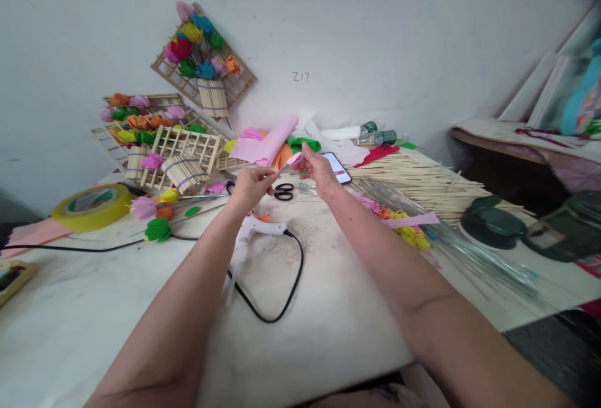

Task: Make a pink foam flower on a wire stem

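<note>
My left hand (255, 188) is closed in a pinch on a thin wire stem (282, 169) that slants up to the right. At the stem's upper end is a small pink paper petal (295, 159), pinched by the fingers of my right hand (316, 170). Just below the hands lie black-handled scissors (283, 192). A white hot glue gun (265, 227) rests on the table under my left wrist, its black cord looping toward me. Finished paper flowers, among them a green one (158, 229) and a pale pink one (143, 208), lie left of my left forearm.
Stick lattices with paper flowers (203, 61) lean on the wall. Yellow tape (91, 206) lies left. Behind my hands are pink crepe paper (265, 145) and a phone (339, 169). Wooden sticks (413, 176), wires (451, 245) and a dark green lid (493, 223) occupy the right.
</note>
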`<state>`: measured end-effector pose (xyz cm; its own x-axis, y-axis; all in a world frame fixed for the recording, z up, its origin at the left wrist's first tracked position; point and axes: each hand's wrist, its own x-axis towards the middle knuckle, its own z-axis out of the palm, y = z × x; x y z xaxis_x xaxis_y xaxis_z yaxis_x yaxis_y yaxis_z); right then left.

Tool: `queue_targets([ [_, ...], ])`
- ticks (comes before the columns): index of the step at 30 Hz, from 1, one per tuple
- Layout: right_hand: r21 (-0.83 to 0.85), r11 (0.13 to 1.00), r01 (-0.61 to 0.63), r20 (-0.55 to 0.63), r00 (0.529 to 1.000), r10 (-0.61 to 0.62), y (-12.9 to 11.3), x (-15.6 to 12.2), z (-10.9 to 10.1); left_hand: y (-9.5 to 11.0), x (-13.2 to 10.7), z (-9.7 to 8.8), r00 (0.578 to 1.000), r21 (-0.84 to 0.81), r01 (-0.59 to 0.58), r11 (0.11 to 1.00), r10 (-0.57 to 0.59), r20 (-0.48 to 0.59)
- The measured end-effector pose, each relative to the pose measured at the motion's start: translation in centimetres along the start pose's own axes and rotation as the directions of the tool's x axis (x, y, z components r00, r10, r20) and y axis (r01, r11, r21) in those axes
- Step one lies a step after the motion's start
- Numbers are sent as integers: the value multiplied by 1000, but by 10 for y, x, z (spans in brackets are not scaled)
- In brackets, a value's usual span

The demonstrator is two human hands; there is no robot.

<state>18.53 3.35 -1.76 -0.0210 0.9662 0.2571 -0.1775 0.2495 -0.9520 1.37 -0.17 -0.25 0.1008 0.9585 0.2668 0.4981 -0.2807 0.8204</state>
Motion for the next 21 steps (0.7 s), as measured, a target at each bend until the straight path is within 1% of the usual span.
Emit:
queue_targets([
  [2, 2, 1000, 14, 14, 1000, -14, 0, 1, -3, 1, -1, -1, 998, -116, 37, 993, -31, 52],
  [4, 5, 999, 54, 27, 998, -54, 1, 1, -5, 1, -2, -2, 993, -188, 74, 979, -55, 105],
  [6, 20, 996, 87, 41, 995, -88, 1, 1, -5, 0, -2, -3, 985, -235, 123, 964, -90, 147],
  [9, 43, 995, 93, 72, 993, -96, 1, 1, -5, -2, -1, -3, 971, -286, 190, 939, -138, 193],
  [12, 15, 997, 72, 148, 986, -74, 2, 1, -8, -5, 0, -3, 968, -327, 204, 923, -140, 210],
  [16, -36, 999, -4, 256, 967, 13, 8, 1, -8, -6, 1, -3, 967, -359, 205, 911, -131, 219],
  [18, -30, 999, -39, 274, 961, 46, 12, 1, -4, -6, 1, -4, 965, -360, 209, 909, -132, 226],
  [21, -44, 997, -68, 266, 961, 77, 18, 1, 0, -6, 0, -5, 965, -367, 209, 907, -131, 226],
])
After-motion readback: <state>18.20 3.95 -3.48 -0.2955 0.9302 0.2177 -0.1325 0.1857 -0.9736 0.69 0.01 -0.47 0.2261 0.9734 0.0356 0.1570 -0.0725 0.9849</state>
